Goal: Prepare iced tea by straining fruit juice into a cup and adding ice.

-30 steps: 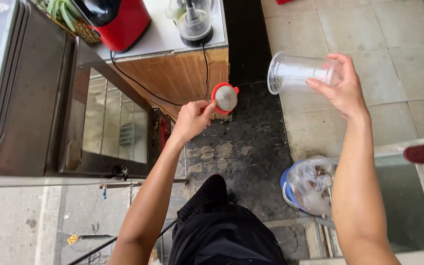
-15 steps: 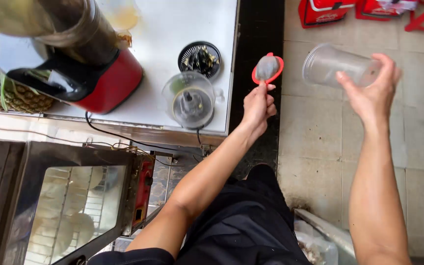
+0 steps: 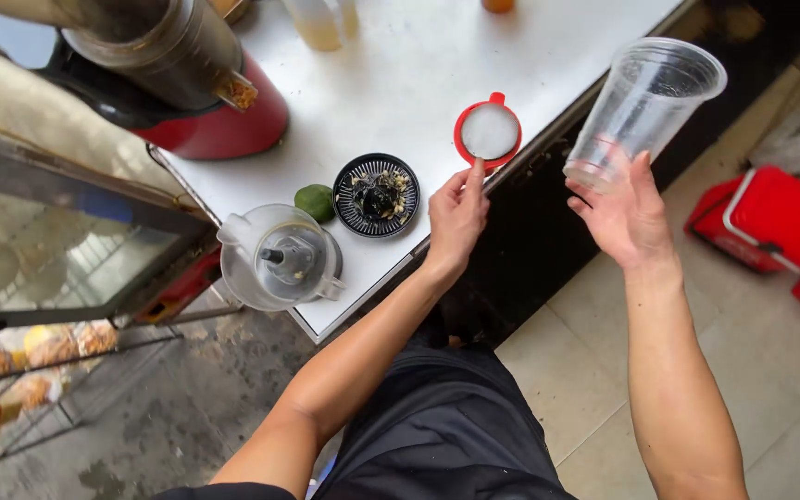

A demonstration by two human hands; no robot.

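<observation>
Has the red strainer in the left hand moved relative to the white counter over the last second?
Yes. The red strainer now hangs over the white counter; earlier it was beyond its edge.

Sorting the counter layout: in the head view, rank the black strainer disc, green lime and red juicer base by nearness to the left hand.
From the left hand:
1. Black strainer disc, just left of it.
2. Green lime, beyond the disc.
3. Red juicer base, far left, back.

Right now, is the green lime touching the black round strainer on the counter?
Touching. The head view shows the green lime pressed against the left rim of the black strainer, no white counter visible between them.
</observation>
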